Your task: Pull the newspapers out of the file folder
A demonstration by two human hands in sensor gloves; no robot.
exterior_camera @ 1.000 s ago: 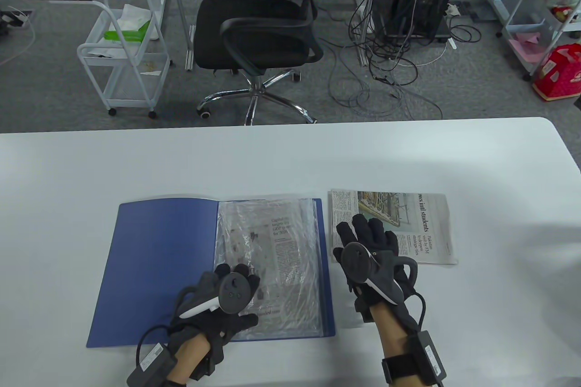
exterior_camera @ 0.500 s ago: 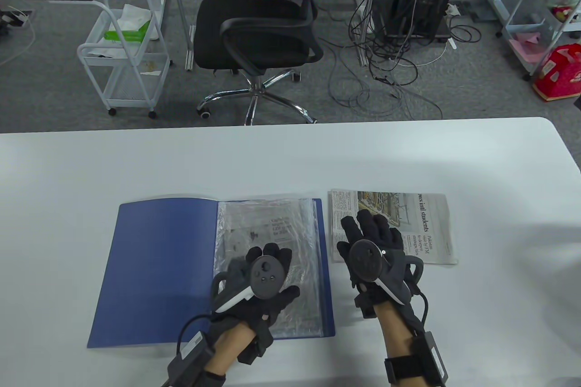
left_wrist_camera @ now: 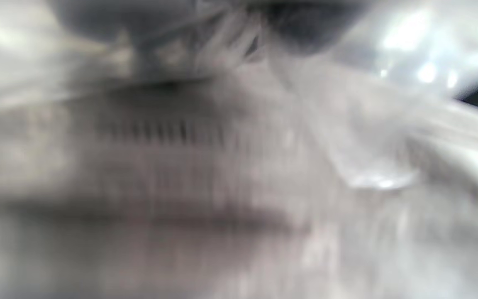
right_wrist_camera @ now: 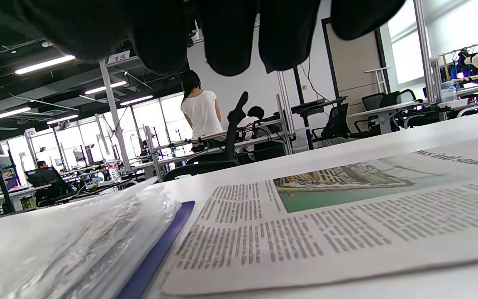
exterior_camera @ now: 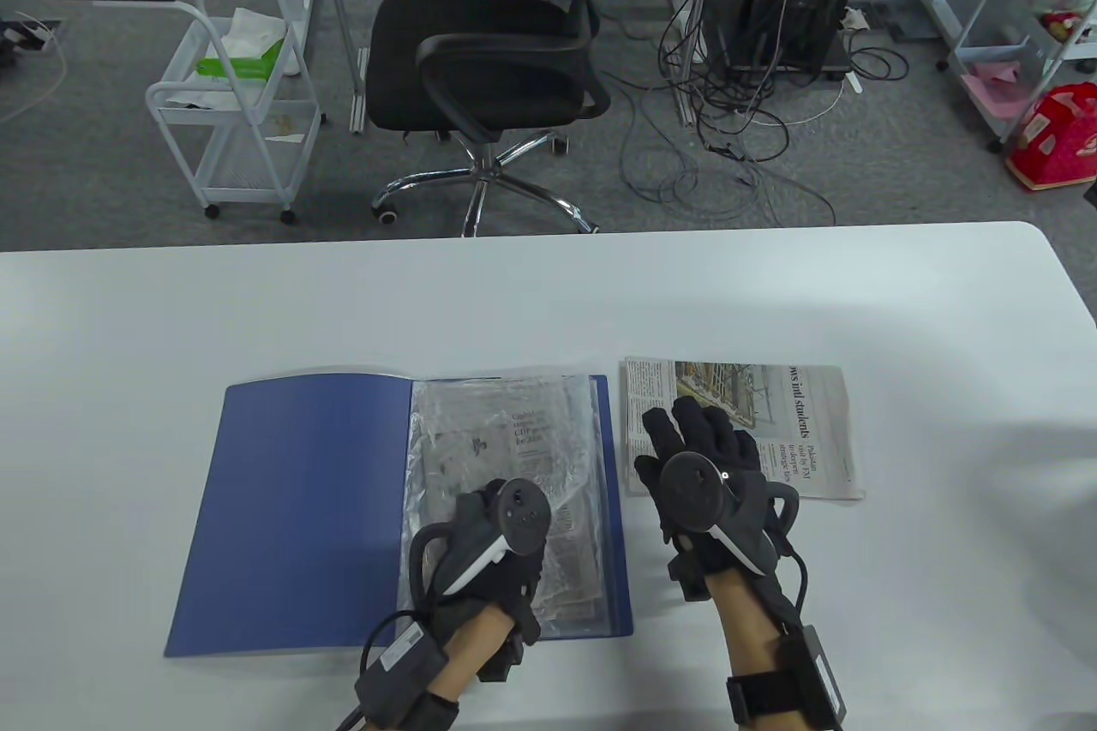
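1. Risk: the left hand (exterior_camera: 497, 560) sits on the crinkled plastic sleeve (exterior_camera: 506, 457); whether it grips anything I cannot tell. Pulling could tear the thin newspaper inside (exterior_camera: 527, 431) or drag the blue file folder (exterior_camera: 300, 508).
2. The right hand (exterior_camera: 703, 465) rests flat, fingers spread, on the removed newspaper (exterior_camera: 806, 422) lying on the table (exterior_camera: 548, 294) just right of the folder.
3. The sleeved paper looks wrinkled and limp.

Beyond your white worktop (exterior_camera: 548, 302) you face grey carpet (exterior_camera: 103, 165), a black office chair (exterior_camera: 488, 62), a white wire cart (exterior_camera: 240, 97), tangled cables (exterior_camera: 737, 140) and ceiling strip lights (right_wrist_camera: 44, 64).
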